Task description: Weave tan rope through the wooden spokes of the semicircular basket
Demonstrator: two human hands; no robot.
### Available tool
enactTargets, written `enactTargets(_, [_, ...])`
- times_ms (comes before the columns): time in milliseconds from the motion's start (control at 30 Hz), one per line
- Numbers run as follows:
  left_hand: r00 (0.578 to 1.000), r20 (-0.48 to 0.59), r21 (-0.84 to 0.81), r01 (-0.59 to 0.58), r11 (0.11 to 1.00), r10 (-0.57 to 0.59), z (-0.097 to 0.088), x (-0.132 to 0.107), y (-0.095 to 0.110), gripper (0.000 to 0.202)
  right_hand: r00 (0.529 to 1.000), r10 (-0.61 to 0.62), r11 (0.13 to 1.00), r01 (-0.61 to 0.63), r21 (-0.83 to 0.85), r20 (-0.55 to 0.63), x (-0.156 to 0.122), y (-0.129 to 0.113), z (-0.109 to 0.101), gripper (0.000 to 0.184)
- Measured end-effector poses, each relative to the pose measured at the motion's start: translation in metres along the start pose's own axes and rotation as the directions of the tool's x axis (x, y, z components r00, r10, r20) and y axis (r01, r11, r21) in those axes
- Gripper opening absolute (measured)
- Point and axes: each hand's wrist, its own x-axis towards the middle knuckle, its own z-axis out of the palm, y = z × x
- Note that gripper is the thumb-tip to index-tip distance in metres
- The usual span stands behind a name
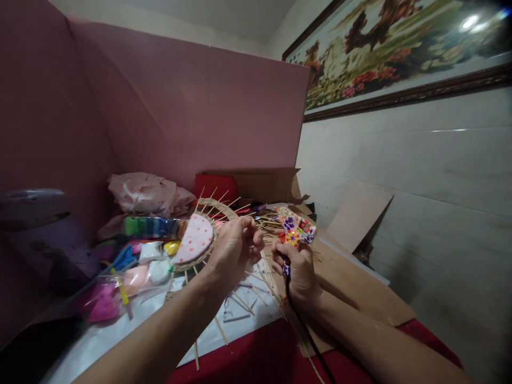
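Observation:
My right hand (302, 266) is wrapped round the handle of a floral-patterned glue gun (295, 229), its black cord (306, 314) running down toward me. To the left, my left hand (236, 245) is raised with its fingers curled together; what they hold, if anything, I cannot make out. Just behind and left of that wrist is a round woven piece with thin sticks poking out round its rim (218, 207). A half-round pad of white cloth with pink dots (194, 240) covers part of it. My left hand and forearm hide some of the woven piece.
Bags of coloured clay (150, 226) and a yellow stick tool (122, 288) lie left. Loose thin sticks (256, 293) are strewn over white paper (212, 336) on a red cloth (240, 357). Cardboard (360, 282) lies right; crumpled pink wrapping (148, 192) sits behind.

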Motion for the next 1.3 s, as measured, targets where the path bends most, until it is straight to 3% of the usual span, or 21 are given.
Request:
enactTargets(267, [1.0, 0.009, 0.045, -0.002, 0.999, 0.001, -0.0021, -0.0009, -0.0048, 0.028, 1.0, -0.009, 0.999, 0.01, -0.04, 0.005, -0.0006, 0.0007, -0.0003, 0.011])
enactTargets(467, [0.997, 0.08, 0.03, -0.005, 1.0, 0.002, -0.0059, 0.0024, -0.0051, 0.008, 1.0, -0.015, 0.998, 0.016, -0.057, 0.007, -0.0028, -0.0042, 0.0019, 0.009])
enactTargets(633, [0.997, 0.073, 0.005, -0.024, 1.0, 0.024, -0.0069, 0.0063, -0.0051, 0.008, 0.999, -0.031, 0.998, 0.029, -0.06, -0.038, -0.0021, -0.0074, 0.0052, 0.012])
enactTargets(1067, [0.996, 0.06, -0.039, 0.067, 0.997, -0.065, -0.0017, 0.0072, -0.0026, 0.034, 0.997, -0.011, 0.999, 0.008, -0.043, -0.076, -0.0026, -0.0073, 0.0064, 0.01])
enactTargets(1300, [0.996, 0.04, 0.009, 0.084, 0.996, -0.084, -0.0079, 0.005, -0.0008, 0.007, 0.998, -0.037, 0.999, 0.036, -0.032, -0.06, -0.001, -0.0066, 0.0047, 0.011])
